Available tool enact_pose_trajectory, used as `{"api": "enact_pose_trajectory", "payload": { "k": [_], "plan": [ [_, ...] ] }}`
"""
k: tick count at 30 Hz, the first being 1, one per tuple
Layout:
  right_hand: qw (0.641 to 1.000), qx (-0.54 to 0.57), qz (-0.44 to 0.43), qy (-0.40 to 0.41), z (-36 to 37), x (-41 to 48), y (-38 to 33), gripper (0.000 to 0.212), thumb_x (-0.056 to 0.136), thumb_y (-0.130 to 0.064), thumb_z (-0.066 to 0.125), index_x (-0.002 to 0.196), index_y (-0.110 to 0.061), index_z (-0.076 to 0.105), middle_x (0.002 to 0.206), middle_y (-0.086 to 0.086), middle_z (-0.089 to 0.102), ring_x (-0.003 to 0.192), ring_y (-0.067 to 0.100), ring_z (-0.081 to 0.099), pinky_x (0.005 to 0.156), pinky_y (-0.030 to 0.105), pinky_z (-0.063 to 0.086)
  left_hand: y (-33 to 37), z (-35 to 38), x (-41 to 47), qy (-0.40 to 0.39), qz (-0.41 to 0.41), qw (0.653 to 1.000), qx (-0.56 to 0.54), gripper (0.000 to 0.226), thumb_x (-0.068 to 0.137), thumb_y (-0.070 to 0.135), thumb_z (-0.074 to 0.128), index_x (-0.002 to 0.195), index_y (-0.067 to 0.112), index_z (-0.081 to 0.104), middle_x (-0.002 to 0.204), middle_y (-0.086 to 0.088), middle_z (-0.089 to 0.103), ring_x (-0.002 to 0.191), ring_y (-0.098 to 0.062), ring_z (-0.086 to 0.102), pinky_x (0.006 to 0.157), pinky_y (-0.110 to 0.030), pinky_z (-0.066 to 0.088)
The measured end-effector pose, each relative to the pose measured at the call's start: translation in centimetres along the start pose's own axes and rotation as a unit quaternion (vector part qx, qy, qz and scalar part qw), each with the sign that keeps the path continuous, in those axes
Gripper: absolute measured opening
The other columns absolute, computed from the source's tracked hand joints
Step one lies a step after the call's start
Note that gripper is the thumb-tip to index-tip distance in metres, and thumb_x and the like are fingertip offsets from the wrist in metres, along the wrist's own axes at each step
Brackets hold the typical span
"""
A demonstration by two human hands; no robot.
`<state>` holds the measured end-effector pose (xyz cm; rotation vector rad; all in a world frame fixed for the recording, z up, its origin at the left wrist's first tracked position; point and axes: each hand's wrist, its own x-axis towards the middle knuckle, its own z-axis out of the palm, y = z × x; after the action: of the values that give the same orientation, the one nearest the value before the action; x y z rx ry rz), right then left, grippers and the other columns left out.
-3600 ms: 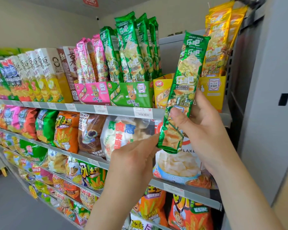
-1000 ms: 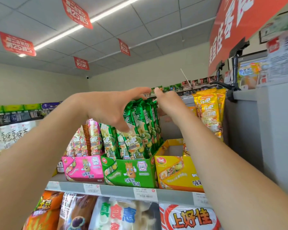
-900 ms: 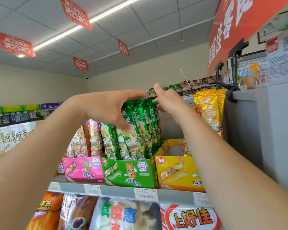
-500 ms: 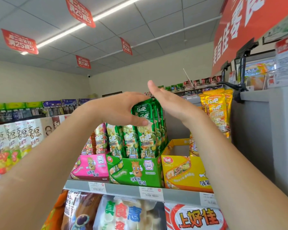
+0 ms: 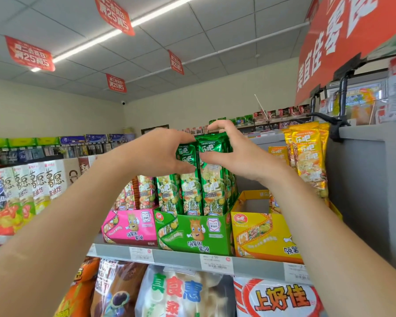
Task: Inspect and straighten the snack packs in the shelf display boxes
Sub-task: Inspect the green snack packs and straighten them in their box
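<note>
Left hand and right hand grip green snack packs at top edges, upright in green display box; yellow display box front open.

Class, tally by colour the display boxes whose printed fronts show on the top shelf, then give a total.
Pink display box: 1
Green display box: 1
Yellow display box: 1
Total: 3
A yellow edge farther right may be a fourth box; it is too hidden to tell.

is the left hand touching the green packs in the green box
Touching. The head view shows the left hand clasping the green packs near their tops with thumb and fingers.
</note>
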<state>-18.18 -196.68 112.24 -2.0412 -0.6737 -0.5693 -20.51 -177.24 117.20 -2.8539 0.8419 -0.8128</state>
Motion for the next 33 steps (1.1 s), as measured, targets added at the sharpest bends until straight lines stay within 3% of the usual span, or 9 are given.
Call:
{"api": "enact_pose_trajectory", "payload": {
  "k": [3,6,8,11,15,21,25,29,33],
  "plan": [
    [1.0,0.009,-0.019,0.017,0.6,-0.5,0.2,0.035,0.088,-0.042,0.067,0.115,-0.043,0.044,0.128,-0.01,0.043,0.101,-0.008,0.044,0.074,0.018,0.038,-0.7,0.9,-0.4,-0.007,0.0,1.0,0.001,0.069,0.09,0.04,0.065,0.15,0.021,0.035,0.152,0.004,0.042,0.137,-0.016,0.04,0.112,-0.029,0.028],
    [0.999,0.014,-0.007,0.045,0.9,-0.9,0.5,0.033,0.088,-0.046,0.066,0.115,-0.043,0.047,0.131,-0.008,0.047,0.112,0.005,0.051,0.079,0.025,0.042,-1.2,1.2,-0.8,0.021,-0.004,1.0,-0.022,0.064,0.093,0.037,0.062,0.149,0.022,0.036,0.151,0.003,0.043,0.137,-0.017,0.04,0.111,-0.03,0.028],
    [0.991,-0.054,-0.037,0.118,1.4,-1.4,0.6,0.043,0.089,-0.047,0.064,0.125,-0.044,0.042,0.139,-0.008,0.038,0.123,0.009,0.043,0.088,0.026,0.036,-1.2,1.3,-1.0,0.04,-0.007,0.998,-0.042,0.065,0.09,0.039,0.065,0.147,0.021,0.039,0.148,0.002,0.046,0.133,-0.017,0.043,0.107,-0.029,0.031],
    [0.95,-0.179,-0.118,0.226,2.7,-2.7,0.3,0.058,0.092,-0.042,0.061,0.141,-0.039,0.03,0.15,-0.002,0.026,0.134,0.015,0.034,0.093,0.028,0.034,-1.2,1.3,-1.4,0.083,-0.013,0.992,-0.096,0.065,0.081,0.039,0.075,0.138,0.021,0.051,0.136,0.005,0.056,0.118,-0.011,0.052,0.098,-0.021,0.035],
    [0.915,-0.287,-0.147,0.243,3.5,-3.3,0.1,0.045,0.1,-0.035,0.049,0.142,-0.024,0.039,0.149,0.002,0.035,0.133,0.02,0.04,0.095,0.036,0.048,-1.5,0.6,-1.7,0.073,-0.025,0.982,-0.175,0.051,0.074,0.039,0.081,0.119,0.027,0.061,0.101,0.016,0.067,0.082,0.005,0.061,0.072,-0.017,0.044],
    [0.919,-0.285,-0.149,0.23,3.9,-3.9,-0.2,0.038,0.099,-0.025,0.05,0.136,-0.018,0.047,0.135,0.003,0.048,0.122,0.024,0.047,0.091,0.038,0.046,-2.0,0.5,-2.4,0.089,-0.007,0.957,-0.276,0.03,0.082,0.018,0.075,0.108,0.012,0.062,0.099,-0.005,0.071,0.092,-0.02,0.068,0.088,-0.041,0.054],
    [0.926,-0.27,-0.138,0.226,4.1,-4.1,-0.4,0.04,0.098,-0.02,0.053,0.137,-0.017,0.047,0.136,0.003,0.047,0.121,0.026,0.047,0.091,0.04,0.046,-1.9,0.1,-2.8,0.248,-0.002,0.86,-0.446,0.019,0.092,0.005,0.062,0.109,0.01,0.054,0.1,-0.004,0.064,0.08,-0.01,0.067,0.071,-0.023,0.057],
    [0.934,-0.252,-0.122,0.222,4.5,-4.5,-0.5,0.045,0.099,-0.018,0.049,0.144,-0.023,0.041,0.145,0.001,0.039,0.13,0.023,0.041,0.098,0.04,0.045,-1.4,0.0,-3.9,0.462,0.014,0.776,-0.429,0.019,0.092,0.008,0.063,0.108,0.01,0.052,0.095,-0.003,0.06,0.081,-0.013,0.06,0.073,-0.037,0.055],
    [0.941,-0.233,-0.102,0.222,5.6,-5.7,-1.5,0.053,0.101,-0.026,0.046,0.152,-0.031,0.029,0.16,0.002,0.02,0.143,0.02,0.026,0.111,0.034,0.027,-1.3,-0.2,-6.3,0.578,0.008,0.687,-0.44,0.013,0.091,0.011,0.064,0.097,0.011,0.052,0.081,0.004,0.056,0.072,-0.007,0.052,0.066,-0.026,0.046]
  ]
}}
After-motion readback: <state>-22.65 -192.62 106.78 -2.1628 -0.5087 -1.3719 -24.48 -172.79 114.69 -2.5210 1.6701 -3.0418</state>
